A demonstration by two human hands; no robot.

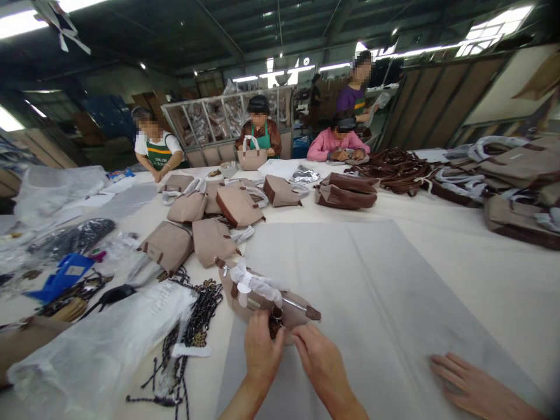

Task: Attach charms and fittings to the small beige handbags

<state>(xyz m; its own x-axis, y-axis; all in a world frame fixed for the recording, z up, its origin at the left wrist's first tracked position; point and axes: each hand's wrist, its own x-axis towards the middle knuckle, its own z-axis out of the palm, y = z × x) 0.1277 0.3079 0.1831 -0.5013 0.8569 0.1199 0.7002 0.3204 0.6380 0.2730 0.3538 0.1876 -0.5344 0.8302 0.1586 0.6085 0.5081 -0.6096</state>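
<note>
A taupe handbag (300,312) with brown trim and white-wrapped handles lies on a grey sheet (367,274) in front of me. My left hand (262,350) is closed at the bag's near edge, thumb and fingers around a small dark brown piece (275,329) that looks like a charm or tassel. Just right of it, my right hand (317,356) is closed in a pinch near the same edge; what lies between its fingertips is too small to name. The bag's metal zipper shows above my right hand.
Another person's hand (468,379) rests on the sheet at the lower right. Black-and-gold cords (199,318) and a plastic bag (109,344) lie left. Handbags (238,205) and brown straps (396,169) lie farther back. Several people work across the table.
</note>
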